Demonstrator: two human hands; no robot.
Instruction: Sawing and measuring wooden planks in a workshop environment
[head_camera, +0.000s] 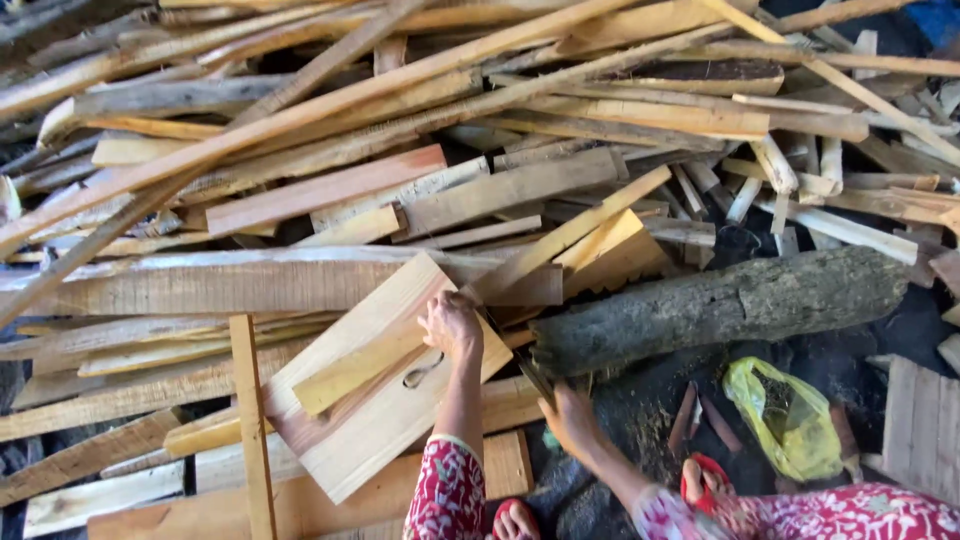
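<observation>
My left hand (450, 325) curls over the upper right edge of a broad pale board (370, 420) that lies tilted on the wood pile. A thinner yellowish strip (350, 372) lies across that board just below the hand. My right hand (570, 418) sits lower and to the right, closed around the handle end of a dark, narrow blade-like tool (520, 365) that runs up between the board and a thick dark log (720, 305). Both arms wear red patterned sleeves.
A large heap of planks, slats and offcuts (400, 150) fills the top and left. A yellow plastic bag (785, 415) lies right of the log on dark ground. My feet in red sandals (515, 520) are at the bottom edge. A slatted wooden piece (925, 430) lies at far right.
</observation>
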